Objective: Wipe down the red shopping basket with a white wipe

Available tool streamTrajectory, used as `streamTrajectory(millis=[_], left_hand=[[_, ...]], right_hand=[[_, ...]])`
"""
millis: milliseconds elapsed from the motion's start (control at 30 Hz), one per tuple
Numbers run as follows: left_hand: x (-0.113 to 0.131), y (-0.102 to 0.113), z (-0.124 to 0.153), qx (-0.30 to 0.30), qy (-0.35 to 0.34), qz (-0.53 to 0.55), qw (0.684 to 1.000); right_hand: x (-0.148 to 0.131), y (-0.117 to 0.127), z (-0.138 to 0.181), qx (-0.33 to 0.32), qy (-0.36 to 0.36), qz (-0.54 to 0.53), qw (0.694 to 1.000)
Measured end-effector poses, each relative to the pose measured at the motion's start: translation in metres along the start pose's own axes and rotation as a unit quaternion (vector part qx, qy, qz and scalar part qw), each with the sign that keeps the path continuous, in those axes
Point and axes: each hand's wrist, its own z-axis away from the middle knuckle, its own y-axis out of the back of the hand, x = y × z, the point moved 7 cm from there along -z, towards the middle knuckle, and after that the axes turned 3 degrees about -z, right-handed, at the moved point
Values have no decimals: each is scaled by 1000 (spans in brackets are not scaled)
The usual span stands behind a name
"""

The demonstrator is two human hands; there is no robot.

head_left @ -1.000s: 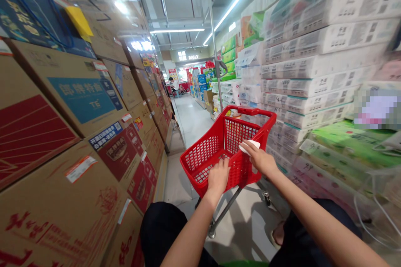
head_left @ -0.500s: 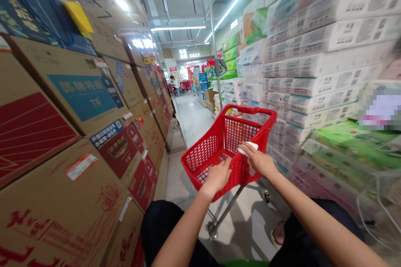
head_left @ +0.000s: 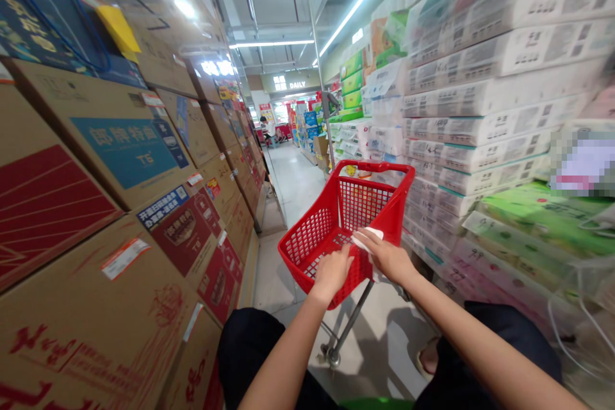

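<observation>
A person seated or crouching low in a supermarket aisle has both hands on a red plastic shopping cart (head_left: pixel 398 211), seen from the person's own head. The cart stands directly in front of them, between their knees and the aisle beyond, with its lattice-walled basket on gray metal legs (head_left: pixel 354 317).

The left hand (head_left: pixel 332 272) holds the basket's near rim, its fingers bent over the edge; the thumb's exact position is hard to make out. Just beside it, the right hand (head_left: pixel 391 259) holds a white cloth (head_left: pixel 368 237) against the same rim, its fingers stretched out and close together over the fabric. Part of the cloth shows past the fingertips, inside the edge, and a little more hangs below the hand.

The person's dark trousers (head_left: pixel 252 343) frame the bottom of the view, and one light-colored shoe (head_left: pixel 423 368) rests on the pale floor (head_left: pixel 302 182). To the left rises a wall of cardboard cartons (head_left: pixel 118 147) with a blue gift bag (head_left: pixel 33 32) on top. To the right are tall stacks of white tissue packs (head_left: pixel 456 102) and lower green packs (head_left: pixel 542 205). Far down the aisle, a lit sign (head_left: pixel 296 84) reads "DAILY".
</observation>
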Motion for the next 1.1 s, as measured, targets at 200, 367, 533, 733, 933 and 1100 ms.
streamTrajectory(millis=[200,367,533,733,933,1100], left_hand=[[2,4,-1,-5,-6,10,1000],[4,3,-3,-16,1,4,1000],[3,2,-3,-10,1,20,1000],[-5,-1,1,-35,-38,70,996],[-10,-3,5,-24,-14,52,998],[-8,-4,6,-42,-9,57,997]], right_hand=[[28,4,-18,11,-61,15,998],[-9,-8,-4,12,-24,-34,999],[-16,-5,1,1,1,-28,1000],[16,7,-15,2,-46,11,999],[-11,-5,-1,2,-33,-34,999],[-26,-6,8,-6,18,-44,999]])
